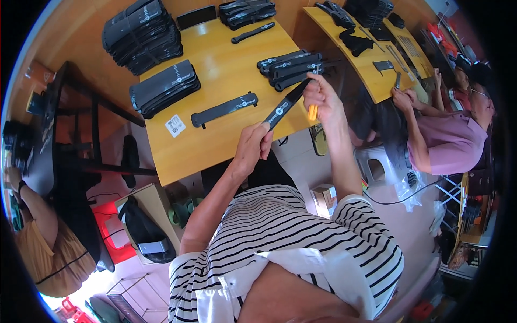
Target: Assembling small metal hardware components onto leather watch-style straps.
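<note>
My left hand (252, 144) is closed round the near end of a black strap (281, 111) with a pale printed mark, held tilted above the table's front edge. At the strap's far end my right hand (324, 98) is closed too, its fingertips at the strap's tip. From the right palm sticks out the yellow handle (312, 112) of a small tool; its kind is hidden by the fingers. On the table, left of the held strap, lies another flat black strap (225, 110). Behind my right hand is a pile of similar straps (291, 67).
A yellow wooden table (188, 153) bears black strap stacks (164, 89), a taller bundle (142, 37) and a white label (175, 125). On the right, people sit at another yellow table (371, 89) near a white stool (374, 164). A person's arm (37, 210) shows at far left.
</note>
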The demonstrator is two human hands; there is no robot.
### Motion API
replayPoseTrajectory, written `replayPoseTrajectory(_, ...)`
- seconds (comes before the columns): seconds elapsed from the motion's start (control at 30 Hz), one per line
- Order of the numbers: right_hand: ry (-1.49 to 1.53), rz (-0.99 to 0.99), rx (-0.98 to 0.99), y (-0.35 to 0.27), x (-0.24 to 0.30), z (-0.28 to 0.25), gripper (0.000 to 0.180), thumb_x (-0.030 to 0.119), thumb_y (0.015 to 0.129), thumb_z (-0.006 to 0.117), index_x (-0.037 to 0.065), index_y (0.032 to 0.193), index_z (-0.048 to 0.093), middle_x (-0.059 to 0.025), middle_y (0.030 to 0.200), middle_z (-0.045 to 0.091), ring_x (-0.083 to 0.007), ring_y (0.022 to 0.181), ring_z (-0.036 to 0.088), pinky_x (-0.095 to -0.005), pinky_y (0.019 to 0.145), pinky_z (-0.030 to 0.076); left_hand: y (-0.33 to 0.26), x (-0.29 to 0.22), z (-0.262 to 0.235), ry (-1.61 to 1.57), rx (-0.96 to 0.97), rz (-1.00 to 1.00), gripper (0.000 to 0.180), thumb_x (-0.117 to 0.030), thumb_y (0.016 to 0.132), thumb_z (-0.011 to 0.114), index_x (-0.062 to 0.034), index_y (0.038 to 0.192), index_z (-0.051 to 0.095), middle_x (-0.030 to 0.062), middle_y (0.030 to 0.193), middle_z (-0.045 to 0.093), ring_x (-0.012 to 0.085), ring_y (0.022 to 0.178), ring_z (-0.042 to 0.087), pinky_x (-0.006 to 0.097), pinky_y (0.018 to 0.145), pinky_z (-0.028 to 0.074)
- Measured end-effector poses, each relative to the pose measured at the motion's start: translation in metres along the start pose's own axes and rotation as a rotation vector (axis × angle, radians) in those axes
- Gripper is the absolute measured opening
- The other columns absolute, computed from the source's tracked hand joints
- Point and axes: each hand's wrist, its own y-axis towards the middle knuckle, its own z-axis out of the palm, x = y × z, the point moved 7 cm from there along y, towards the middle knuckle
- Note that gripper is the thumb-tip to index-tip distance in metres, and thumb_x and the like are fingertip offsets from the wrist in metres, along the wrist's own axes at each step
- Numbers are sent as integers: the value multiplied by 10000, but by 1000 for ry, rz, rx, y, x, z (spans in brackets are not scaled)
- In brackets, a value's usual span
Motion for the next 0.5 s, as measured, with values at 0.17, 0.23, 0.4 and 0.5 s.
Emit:
replayPoseTrajectory(0.17, 17, -51, -1, 27, 33, 11, 294, 87, 788, 623, 99, 588, 408, 9, 508, 419, -47, 362, 349, -165, 319, 268, 1, -2, 0, -92, -16, 5, 331, -305, 897, 380, -107, 632, 386, -24, 507, 348, 84, 402, 353, 231, 384, 246)
replayPoseTrajectory(0.23, 64, -99, 101, 44, 54, 19, 248, 86, 802, 595, 89, 616, 429, 15, 527, 431, -40, 374, 359, -159, 322, 279, -2, -6, -5, -126, -23, 18, 334, -305, 899, 376, -107, 630, 383, -24, 509, 342, 84, 405, 351, 228, 385, 243)
replayPoseTrajectory(0.4, 129, -169, 107, 79, 98, 28, 230, 76, 818, 551, 97, 627, 423, 24, 527, 423, -38, 384, 363, -163, 320, 279, -24, -8, -15, -123, -81, 50, 340, -296, 906, 371, -101, 628, 368, -22, 508, 325, 80, 405, 328, 213, 381, 229)
replayPoseTrajectory(0.5, 155, -268, 125, 96, 124, 41, 216, 57, 817, 513, 99, 629, 416, 27, 527, 421, -41, 384, 361, -169, 317, 280, -35, -16, -15, -187, -111, 71, 360, -294, 925, 371, -95, 626, 357, -20, 509, 302, 71, 403, 278, 212, 378, 235)
